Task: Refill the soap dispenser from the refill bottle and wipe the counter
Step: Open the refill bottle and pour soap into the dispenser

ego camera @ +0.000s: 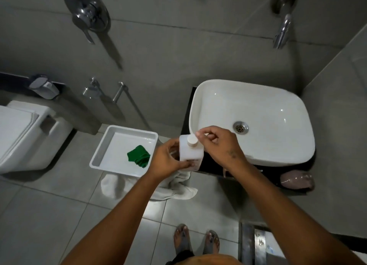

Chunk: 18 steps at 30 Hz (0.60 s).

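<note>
Refill bottle (191, 154) upright at basin (278, 145) edge — left hand (168, 159) grips its body, right hand (218, 143) pinches white cap (192, 140); white tray (103, 155) holds green cloth (139, 156).

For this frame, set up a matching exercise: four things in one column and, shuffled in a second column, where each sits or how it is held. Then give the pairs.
Things
1. white bottle
2. green cloth
3. bottle cap
4. white towel

Places or states
A. lying inside the white tray
B. bunched below the tray and the counter edge
C. gripped round its body by the left hand
D. on the bottle's neck, with the right hand fingers at it

Pairs: 1-C, 2-A, 3-D, 4-B
</note>
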Tool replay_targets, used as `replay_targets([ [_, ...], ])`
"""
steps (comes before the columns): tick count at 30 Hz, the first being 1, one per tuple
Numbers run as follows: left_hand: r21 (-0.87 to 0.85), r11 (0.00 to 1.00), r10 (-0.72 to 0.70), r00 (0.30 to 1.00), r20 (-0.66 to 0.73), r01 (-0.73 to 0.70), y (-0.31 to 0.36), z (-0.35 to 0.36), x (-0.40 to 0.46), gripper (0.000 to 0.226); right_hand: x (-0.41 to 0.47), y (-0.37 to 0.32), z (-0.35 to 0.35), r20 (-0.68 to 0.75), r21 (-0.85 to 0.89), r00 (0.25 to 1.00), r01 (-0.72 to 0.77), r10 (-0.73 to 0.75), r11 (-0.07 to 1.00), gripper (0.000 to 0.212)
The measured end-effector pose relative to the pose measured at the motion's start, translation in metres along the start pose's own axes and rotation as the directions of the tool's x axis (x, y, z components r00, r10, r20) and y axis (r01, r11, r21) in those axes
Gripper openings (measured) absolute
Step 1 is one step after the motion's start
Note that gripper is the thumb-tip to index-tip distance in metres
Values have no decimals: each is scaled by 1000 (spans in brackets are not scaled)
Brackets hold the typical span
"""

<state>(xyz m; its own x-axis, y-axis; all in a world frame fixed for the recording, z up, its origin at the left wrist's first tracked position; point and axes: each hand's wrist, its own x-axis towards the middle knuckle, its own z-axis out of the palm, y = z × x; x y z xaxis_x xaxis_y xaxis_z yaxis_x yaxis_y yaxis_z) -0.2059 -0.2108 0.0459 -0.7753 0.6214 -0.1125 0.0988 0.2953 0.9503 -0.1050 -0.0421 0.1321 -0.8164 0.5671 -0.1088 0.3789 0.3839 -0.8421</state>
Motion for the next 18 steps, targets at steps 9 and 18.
replay_targets([
  [9,106,976,190,982,19,-191,86,-7,-2,61,11,-100,-80,488,-479,821,536,-296,695,23],
  [18,123,964,238,971,13,-237,118,-8,4,62,7,-123,-111,487,-479,774,625,-406,616,37],
])
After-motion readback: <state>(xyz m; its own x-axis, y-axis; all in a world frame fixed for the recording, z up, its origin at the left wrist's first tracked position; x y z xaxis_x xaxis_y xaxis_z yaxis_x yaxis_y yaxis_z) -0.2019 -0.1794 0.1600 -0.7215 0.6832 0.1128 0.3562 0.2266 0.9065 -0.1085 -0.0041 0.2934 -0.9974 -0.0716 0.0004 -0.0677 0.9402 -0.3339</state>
